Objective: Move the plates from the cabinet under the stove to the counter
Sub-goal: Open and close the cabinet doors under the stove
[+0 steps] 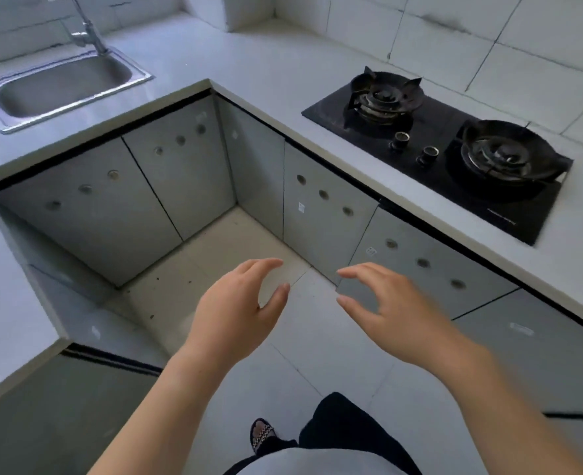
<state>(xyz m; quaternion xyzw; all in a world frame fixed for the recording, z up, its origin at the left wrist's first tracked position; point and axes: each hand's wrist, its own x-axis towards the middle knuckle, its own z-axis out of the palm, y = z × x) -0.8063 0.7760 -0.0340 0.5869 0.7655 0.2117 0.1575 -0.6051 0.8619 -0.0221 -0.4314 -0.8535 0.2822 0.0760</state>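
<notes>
My left hand [238, 313], right hand [398, 311], fingers [266, 265] apart, empty, over open floor [304, 358]; shut cabinet doors [423, 265] at two o'clock.

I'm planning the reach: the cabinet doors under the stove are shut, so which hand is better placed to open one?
Right. The right hand is open and nearest the closed doors below the stove; the left hand is farther out over the floor.

You stand in kitchen. Metal sink [77, 105] with tap [91, 32] sits in counter [249, 56], far left side. Black gas stove [509, 209] with two burners [384, 97] sits in counter, right side. Grey cabinet doors [327, 214] run under counter edge, meet at inner corner. White tiled wall [489, 29] stands behind stove.
</notes>
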